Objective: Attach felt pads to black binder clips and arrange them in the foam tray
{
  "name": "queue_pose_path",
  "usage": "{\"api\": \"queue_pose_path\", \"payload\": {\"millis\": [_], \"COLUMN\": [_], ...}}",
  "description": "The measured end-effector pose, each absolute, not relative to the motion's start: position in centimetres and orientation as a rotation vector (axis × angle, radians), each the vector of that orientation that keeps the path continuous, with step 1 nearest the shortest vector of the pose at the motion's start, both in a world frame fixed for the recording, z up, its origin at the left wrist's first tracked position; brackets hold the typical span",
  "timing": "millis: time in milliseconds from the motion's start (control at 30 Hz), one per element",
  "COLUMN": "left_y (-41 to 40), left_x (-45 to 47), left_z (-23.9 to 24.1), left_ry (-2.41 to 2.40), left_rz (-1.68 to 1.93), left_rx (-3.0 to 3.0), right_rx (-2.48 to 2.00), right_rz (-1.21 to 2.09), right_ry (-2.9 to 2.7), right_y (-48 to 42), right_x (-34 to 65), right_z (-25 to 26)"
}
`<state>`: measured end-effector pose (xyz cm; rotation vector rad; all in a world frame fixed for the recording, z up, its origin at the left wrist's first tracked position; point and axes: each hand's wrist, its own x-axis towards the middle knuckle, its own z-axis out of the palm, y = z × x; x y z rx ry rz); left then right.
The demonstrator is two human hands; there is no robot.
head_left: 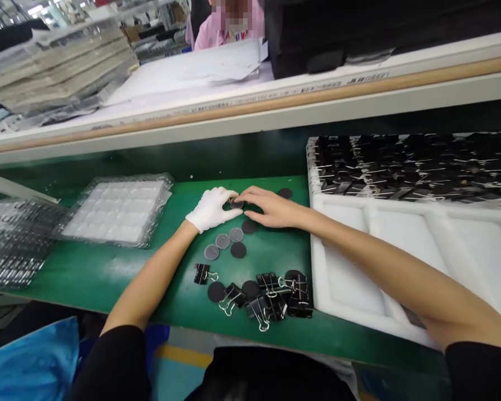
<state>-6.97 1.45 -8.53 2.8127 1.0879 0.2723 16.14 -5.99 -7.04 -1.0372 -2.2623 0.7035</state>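
A green work surface (108, 273) runs across the view under a long shelf (300, 100). At the right sits a white foam tray (401, 262) with long bare compartments, its far section packed with black binder clips (413, 164). At the left lies a clear blister tray (119, 210). A heap of loose binder clips (271, 298) lies near the front edge, with several dark and grey discs (229, 242) between it and the hands. The gloved left hand (211, 209) and the bare right hand (269, 207) meet fingertip to fingertip, both pinched on one small round disc (236, 204) held just above the surface.
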Motion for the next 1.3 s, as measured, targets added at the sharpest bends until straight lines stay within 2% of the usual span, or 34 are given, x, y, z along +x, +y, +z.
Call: {"api": "queue_pose_path", "payload": {"millis": [200, 467, 667, 733, 867, 1000, 1167, 1300], "left_y": [1.3, 1.0, 1.1, 1.1, 0.9, 0.7, 0.8, 1.3], "left_x": [-6.9, -6.8, -6.8, -6.7, -6.6, -6.3, -6.9, -8.2], "left_z": [-8.6, -8.5, -8.4, -8.4, -8.3, -8.1, -7.5, -7.1], "left_ry": [1.092, 1.075, 1.078, 1.088, 1.169, 1.241, 1.318, 1.050], "left_rz": [0.299, 0.311, 0.310, 0.305, 0.310, 0.295, 0.210, 0.124], "left_rx": [2.756, 2.751, 2.759, 2.765, 2.774, 2.765, 2.734, 2.770], "right_rx": [-0.664, -0.741, -0.689, -0.763, -1.165, -1.470, -1.386, -1.296], "right_rz": [1.094, 0.880, 1.114, 1.043, 0.681, 0.742, 0.838, 0.887], "right_ry": [-2.625, -2.858, -2.448, -2.286, -2.096, -1.954, -2.050, -2.041], "right_y": [-12.6, -16.8, -14.4, -12.5, -8.1, -5.5, -5.0, -4.9], "right_x": [12.5, 8.3, 10.0, 11.6, 15.4, 17.8, 18.6, 18.8], "right_z": [-1.9, -4.4, -3.7, -3.3, -4.1, -6.3, -7.3, -7.4]}}
